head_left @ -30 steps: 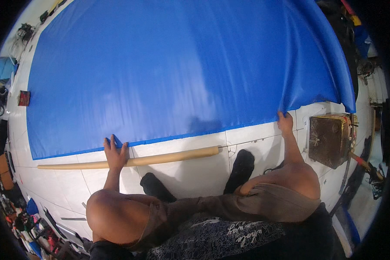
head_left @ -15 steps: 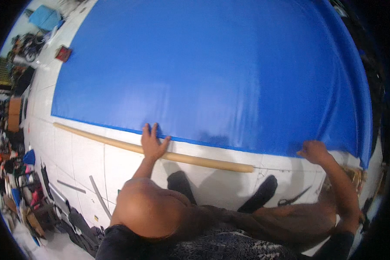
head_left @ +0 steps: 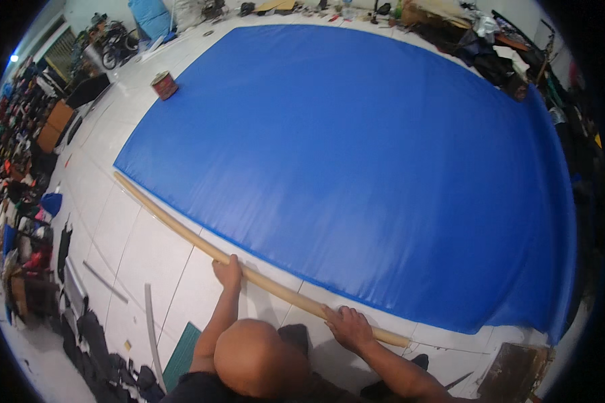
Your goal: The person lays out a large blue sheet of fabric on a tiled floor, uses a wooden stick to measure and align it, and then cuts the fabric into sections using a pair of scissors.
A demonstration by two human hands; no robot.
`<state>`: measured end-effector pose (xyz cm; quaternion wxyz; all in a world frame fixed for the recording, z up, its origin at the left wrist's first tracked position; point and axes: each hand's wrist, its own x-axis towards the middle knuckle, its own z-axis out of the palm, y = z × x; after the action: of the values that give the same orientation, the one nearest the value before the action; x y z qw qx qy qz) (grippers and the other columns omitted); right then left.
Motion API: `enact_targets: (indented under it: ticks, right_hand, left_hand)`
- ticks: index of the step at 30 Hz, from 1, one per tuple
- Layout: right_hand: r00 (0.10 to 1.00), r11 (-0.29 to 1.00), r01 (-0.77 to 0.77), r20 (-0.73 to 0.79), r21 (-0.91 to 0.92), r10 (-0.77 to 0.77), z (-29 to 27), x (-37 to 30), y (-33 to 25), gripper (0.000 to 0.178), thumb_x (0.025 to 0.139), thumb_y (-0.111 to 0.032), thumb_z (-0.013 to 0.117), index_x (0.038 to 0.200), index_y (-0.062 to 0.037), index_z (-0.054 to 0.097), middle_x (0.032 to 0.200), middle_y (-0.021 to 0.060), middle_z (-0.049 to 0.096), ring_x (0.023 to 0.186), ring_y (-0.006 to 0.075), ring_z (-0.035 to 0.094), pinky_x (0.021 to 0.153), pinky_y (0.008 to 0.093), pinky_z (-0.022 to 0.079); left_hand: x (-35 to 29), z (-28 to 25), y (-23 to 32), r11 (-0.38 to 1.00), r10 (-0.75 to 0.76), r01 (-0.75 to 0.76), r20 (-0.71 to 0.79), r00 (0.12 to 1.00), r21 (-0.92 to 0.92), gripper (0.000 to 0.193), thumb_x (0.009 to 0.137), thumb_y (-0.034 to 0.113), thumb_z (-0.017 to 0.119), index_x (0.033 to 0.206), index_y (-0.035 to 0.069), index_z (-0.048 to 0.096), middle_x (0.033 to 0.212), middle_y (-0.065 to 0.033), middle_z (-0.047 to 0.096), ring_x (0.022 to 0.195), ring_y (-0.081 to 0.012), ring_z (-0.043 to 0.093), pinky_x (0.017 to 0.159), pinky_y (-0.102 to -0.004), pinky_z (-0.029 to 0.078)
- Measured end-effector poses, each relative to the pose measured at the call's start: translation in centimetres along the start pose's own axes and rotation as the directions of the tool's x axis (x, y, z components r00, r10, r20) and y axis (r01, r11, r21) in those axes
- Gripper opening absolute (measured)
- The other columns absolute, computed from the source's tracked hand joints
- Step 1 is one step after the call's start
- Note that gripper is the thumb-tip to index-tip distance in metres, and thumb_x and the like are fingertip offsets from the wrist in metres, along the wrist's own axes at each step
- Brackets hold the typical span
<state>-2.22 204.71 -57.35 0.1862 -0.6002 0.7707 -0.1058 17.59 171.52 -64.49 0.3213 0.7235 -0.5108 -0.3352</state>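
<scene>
A long tan cardboard tube (head_left: 181,230) lies on the white tiled floor, slanting along the near edge of a large blue plastic sheet (head_left: 370,154). My left hand (head_left: 228,272) grips the tube around its middle, thumb side up. Closer to its right end, my right hand (head_left: 349,327) holds the tube with the fingers laid over the top. A narrow strip of floor separates the tube from most of the sheet's edge. The sheet lies mostly flat, with folds along its right side.
A red can (head_left: 163,85) stands on the sheet's left edge. To the lower right sits a brown wooden block (head_left: 514,373). Grey strips (head_left: 150,322) and a green mat (head_left: 183,352) lie at lower left. Piled clutter (head_left: 470,40) lines the far right; my bent knee (head_left: 257,352) is close below.
Both hands have left the sheet's edge and now hold the tube. My right hand moved left. The view has shifted, showing more of the sheet's far side.
</scene>
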Motion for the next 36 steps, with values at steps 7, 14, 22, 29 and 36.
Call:
enact_targets:
  ticks: [7, 14, 22, 29, 36]
  right_hand:
    - [0.991, 0.995, -0.094, -0.098, -0.02, 0.091, -6.0, 4.9, 7.5, 0.05, 0.095, -0.037, 0.054, 0.144, -0.0291, 0.043, 0.1, 0.0122, 0.056, 0.094, 0.0321, 0.058, 0.075, 0.0454, 0.054]
    - [0.944, 0.943, -0.306, -0.175, -0.131, 0.281, -6.7, 12.2, 12.0, 0.049, 0.096, -0.035, 0.053, 0.143, -0.0306, 0.042, 0.106, 0.013, 0.055, 0.097, 0.0345, 0.057, 0.08, 0.0486, 0.052]
    - [0.806, 0.843, -0.534, -0.268, 0.055, 0.528, -8.1, 18.9, 18.7, 0.05, 0.098, -0.035, 0.049, 0.147, -0.0296, 0.038, 0.104, 0.0198, 0.056, 0.094, 0.0391, 0.058, 0.081, 0.051, 0.051]
    - [0.544, 0.631, -0.754, -0.363, 0.182, 0.756, -9.4, 13.4, 25.6, 0.054, 0.099, -0.034, 0.047, 0.15, -0.0252, 0.031, 0.107, 0.0269, 0.056, 0.096, 0.0443, 0.059, 0.084, 0.0522, 0.048]
    - [0.348, 0.485, -0.817, -0.404, 0.312, 0.846, -6.1, -1.5, 30.5, 0.056, 0.099, -0.035, 0.046, 0.151, -0.0231, 0.028, 0.108, 0.0288, 0.057, 0.099, 0.0458, 0.059, 0.086, 0.0527, 0.047]
  left_hand:
    - [0.8, 5.2, 7.5, 0.828, 0.487, -0.502, 0.123, 0.865, 0.252, 0.068, 0.094, 0.044, 0.054, 0.134, -0.01, 0.044, 0.128, -0.0269, 0.051, 0.123, -0.0374, 0.048, 0.103, -0.0443, 0.038]
    - [0.9, 7.3, 5.3, 0.618, 0.504, -0.542, 0.242, 0.829, 0.57, 0.083, 0.09, 0.054, 0.05, 0.146, -0.005, 0.031, 0.151, -0.0352, 0.021, 0.143, -0.0467, 0.016, 0.116, -0.0564, 0.008]
    - [0.3, 7.4, 5.4, 0.584, 0.521, -0.548, 0.24, 0.819, 0.599, 0.083, 0.089, 0.051, 0.053, 0.146, -0.005, 0.03, 0.151, -0.0341, 0.022, 0.142, -0.0465, 0.018, 0.116, -0.0558, 0.01]
    - [0.7, 7.2, 5.4, 0.596, 0.517, -0.559, 0.257, 0.816, 0.576, 0.08, 0.09, 0.046, 0.054, 0.146, -0.004, 0.028, 0.151, -0.0335, 0.022, 0.143, -0.0459, 0.017, 0.116, -0.0555, 0.01]
    - [0.0, 6.5, 5.9, 0.654, 0.538, -0.584, 0.248, 0.806, 0.48, 0.064, 0.091, 0.039, 0.055, 0.136, -0.003, 0.043, 0.149, -0.0289, 0.029, 0.142, -0.0449, 0.021, 0.116, -0.0566, 0.011]
